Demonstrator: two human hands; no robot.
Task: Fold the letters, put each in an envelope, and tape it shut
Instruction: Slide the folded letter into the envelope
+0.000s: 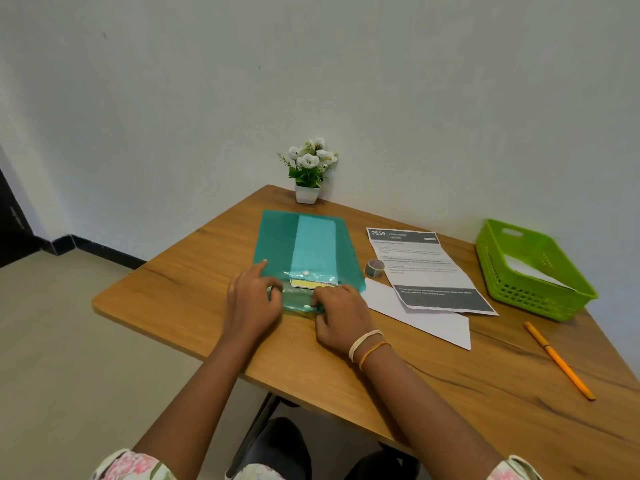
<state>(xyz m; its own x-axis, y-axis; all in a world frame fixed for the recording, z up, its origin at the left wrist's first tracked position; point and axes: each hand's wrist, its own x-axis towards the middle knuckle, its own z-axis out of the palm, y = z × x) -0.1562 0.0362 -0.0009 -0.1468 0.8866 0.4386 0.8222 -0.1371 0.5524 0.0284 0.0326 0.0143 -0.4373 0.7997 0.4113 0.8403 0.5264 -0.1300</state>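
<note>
Teal envelope flat on table; left hand and right hand pinch its near flap, fingers curled. Printed letter lies right; heading reads "2659 LIVING ROOM".

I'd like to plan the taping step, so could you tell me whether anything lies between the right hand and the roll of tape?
Nothing visible does. The right hand grips the teal folder's flap; bare table separates it from the tape roll.

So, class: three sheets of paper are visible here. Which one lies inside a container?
The white sheet in the green basket. The printed sheet and the plain sheet beneath it lie on the table.
</note>
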